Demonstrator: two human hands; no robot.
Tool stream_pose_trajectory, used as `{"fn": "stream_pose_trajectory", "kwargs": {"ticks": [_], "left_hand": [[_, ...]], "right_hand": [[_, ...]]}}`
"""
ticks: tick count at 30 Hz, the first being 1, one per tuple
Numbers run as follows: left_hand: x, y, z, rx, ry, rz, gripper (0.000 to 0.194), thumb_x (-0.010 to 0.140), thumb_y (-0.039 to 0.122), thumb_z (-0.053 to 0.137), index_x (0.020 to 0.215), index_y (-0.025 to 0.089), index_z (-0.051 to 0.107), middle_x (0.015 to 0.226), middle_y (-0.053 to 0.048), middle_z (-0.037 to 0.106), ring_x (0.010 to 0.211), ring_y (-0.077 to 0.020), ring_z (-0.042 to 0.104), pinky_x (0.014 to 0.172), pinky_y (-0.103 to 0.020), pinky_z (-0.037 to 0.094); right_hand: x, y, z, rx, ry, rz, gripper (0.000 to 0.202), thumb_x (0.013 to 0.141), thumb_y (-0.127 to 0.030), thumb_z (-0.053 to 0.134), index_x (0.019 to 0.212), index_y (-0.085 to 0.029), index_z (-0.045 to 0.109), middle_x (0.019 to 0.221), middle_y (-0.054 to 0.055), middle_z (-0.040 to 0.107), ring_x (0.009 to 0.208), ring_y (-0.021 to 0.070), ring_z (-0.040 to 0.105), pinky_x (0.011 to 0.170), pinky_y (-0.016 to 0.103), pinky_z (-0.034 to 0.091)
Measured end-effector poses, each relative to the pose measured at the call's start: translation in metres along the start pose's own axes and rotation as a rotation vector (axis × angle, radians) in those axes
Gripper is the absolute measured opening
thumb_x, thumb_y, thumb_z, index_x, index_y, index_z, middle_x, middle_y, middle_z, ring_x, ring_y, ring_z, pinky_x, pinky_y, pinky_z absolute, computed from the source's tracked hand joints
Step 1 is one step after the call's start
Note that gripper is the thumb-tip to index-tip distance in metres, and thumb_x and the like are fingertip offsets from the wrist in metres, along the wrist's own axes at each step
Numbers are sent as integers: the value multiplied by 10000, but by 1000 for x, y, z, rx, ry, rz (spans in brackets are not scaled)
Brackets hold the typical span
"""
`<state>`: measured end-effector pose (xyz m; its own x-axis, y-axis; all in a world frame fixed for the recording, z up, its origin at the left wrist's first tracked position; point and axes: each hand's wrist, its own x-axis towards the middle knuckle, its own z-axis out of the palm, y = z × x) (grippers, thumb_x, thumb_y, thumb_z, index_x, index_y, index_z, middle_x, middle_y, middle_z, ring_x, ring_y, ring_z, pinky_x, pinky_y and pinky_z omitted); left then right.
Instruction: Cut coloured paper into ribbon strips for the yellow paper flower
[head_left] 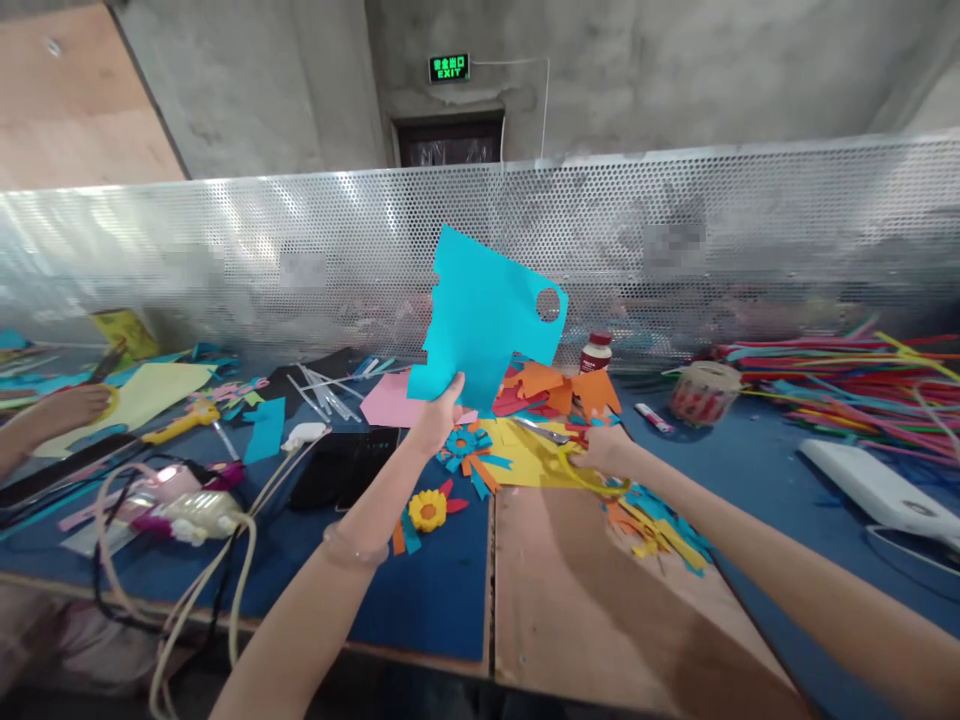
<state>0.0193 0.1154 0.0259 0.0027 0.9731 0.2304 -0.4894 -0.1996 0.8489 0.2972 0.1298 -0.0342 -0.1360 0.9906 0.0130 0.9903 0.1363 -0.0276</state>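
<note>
A sheet of bright blue paper (480, 310) with ragged cut edges and a round hole is raised over the table. My left hand (439, 420) pinches its lower edge, thumb in front. Lower and to the right, my right hand (606, 450) holds a pair of scissors with yellow handles (574, 468), blades pointing left over a yellow sheet (510, 450). Below my left hand lie a blue paper flower (463, 445) and a yellow paper flower (427, 510) with coloured strips. Orange paper pieces (536, 382) lie behind the scissors.
Left of me are glue guns with cords (195, 512), a black phone (367, 465) and another person's hand (82, 405). To the right lie paper scraps (660, 530), a tape roll (703, 392), a white power bank (877, 490) and colourful pipe cleaners (840, 375). A perforated metal screen (315, 240) stands behind.
</note>
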Motion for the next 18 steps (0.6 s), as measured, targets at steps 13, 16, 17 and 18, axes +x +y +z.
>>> {"fn": "stream_pose_trajectory", "kwargs": {"ticks": [13,16,17,18], "left_hand": [[-18,-2,12,311,74,190,454,774,348,679,1201,209,616,1302,-37,592,1320,-247,426,1156,-369,266],[-21,-5,12,277,39,169,466,788,375,666,1222,221,594,1283,-35,605,1275,-236,482,1114,-375,338],[-20,-8,12,250,31,165,474,791,384,664,1232,229,583,1282,-31,605,1258,-231,500,1089,-372,373],[-19,-10,12,220,28,161,477,791,387,665,1237,239,576,1280,-27,606,1244,-227,514,1065,-365,403]], "right_hand": [[-27,-68,-59,381,212,-141,581,920,-609,234,840,-177,615,767,55,628,681,157,564,599,249,386],[-27,-97,-69,861,319,-200,520,866,-660,354,743,-188,535,612,-14,492,575,121,448,542,239,336],[-26,-102,-70,962,349,-199,501,848,-659,398,696,-192,495,580,-27,445,557,114,410,536,242,320],[-23,-105,-70,1019,371,-194,489,839,-650,425,662,-196,461,563,-34,411,550,110,383,537,246,311]]}}
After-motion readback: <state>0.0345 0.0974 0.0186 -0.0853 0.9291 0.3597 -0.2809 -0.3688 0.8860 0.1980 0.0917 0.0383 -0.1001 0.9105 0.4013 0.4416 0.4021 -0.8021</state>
